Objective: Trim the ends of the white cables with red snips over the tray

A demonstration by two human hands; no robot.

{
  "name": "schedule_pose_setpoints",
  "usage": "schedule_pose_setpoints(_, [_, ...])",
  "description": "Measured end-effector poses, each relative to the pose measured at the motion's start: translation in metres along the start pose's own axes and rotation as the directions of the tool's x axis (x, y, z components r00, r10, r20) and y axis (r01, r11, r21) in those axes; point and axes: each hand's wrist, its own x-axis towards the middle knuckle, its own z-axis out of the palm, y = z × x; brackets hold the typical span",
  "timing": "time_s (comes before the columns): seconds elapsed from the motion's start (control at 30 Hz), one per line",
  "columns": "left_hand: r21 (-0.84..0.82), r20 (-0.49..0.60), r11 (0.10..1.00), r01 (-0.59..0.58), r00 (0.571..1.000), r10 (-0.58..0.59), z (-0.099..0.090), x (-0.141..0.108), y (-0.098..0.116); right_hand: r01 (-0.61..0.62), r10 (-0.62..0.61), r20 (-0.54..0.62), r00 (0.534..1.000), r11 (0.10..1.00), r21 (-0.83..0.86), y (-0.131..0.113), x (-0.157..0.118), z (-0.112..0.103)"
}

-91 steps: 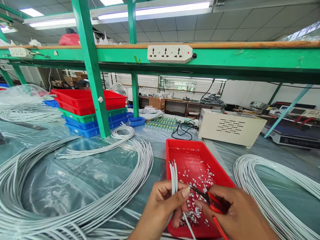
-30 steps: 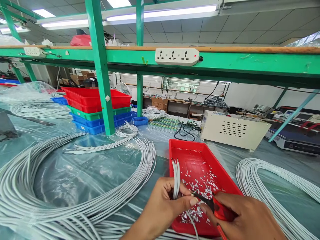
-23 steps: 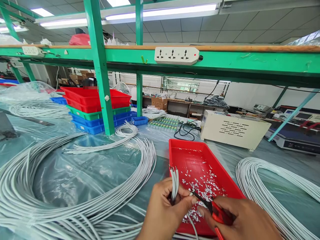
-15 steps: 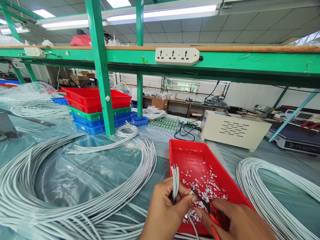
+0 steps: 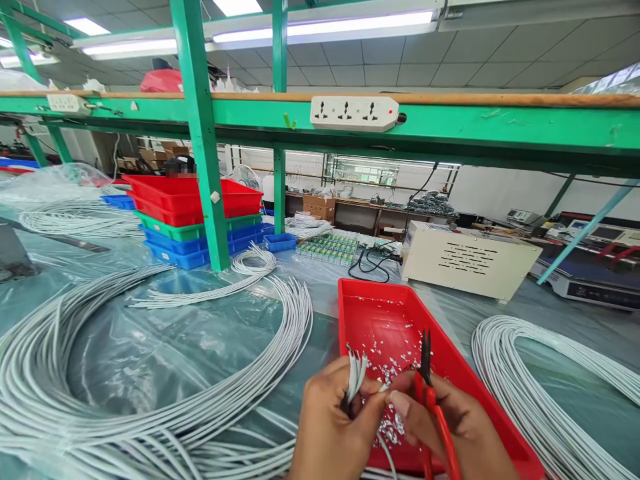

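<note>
The left hand (image 5: 327,427) is clamping a bunch of white wires (image 5: 354,373), while the right hand (image 5: 445,433) is gripping red-handled pliers (image 5: 428,390), tips pointing up, over the near red tray (image 5: 380,313)

View: a single head-worn camera, no second view.
Direction: forward and down across the bench, toward the green shelf frame (image 5: 200,133).
Proximity: closest to both hands over the red tray (image 5: 370,313); background workshop distant.
</note>
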Motion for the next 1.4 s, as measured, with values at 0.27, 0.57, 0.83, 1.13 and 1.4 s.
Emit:
schedule_pose_setpoints(0.27, [0.132, -0.071, 0.979, -0.155, 0.984, 0.165, 0.005, -0.005, -0.002, -0.162, 0.17, -0.06, 0.984, 0.98, 0.117, 0.0, -0.003, 0.005])
schedule_pose_setpoints(0.57, [0.151, -0.038, 0.928, -0.341, 0.936, 0.35, 0.005, -0.006, -0.01, -0.168, 0.199, -0.103, 0.975, 0.953, 0.252, 0.001, -0.002, 0.01])
schedule_pose_setpoints(0.83, [0.154, 0.022, 0.956, -0.25, 0.968, 0.25, 0.006, -0.006, -0.012, -0.161, 0.166, 0.004, 0.986, 0.946, 0.282, 0.02, 0.009, -0.001])
schedule_pose_setpoints(1.13, [-0.057, 0.133, 0.987, 0.15, 0.981, -0.141, 0.008, -0.002, -0.011, -0.168, 0.177, 0.003, 0.984, 0.932, 0.321, 0.021, 0.013, 0.001])
schedule_pose_setpoints(1.4, [-0.36, 0.217, 0.87, 0.337, 0.937, -0.273, 0.011, -0.001, -0.011, -0.151, 0.16, -0.012, 0.987, 0.951, 0.269, 0.008, 0.011, 0.001])
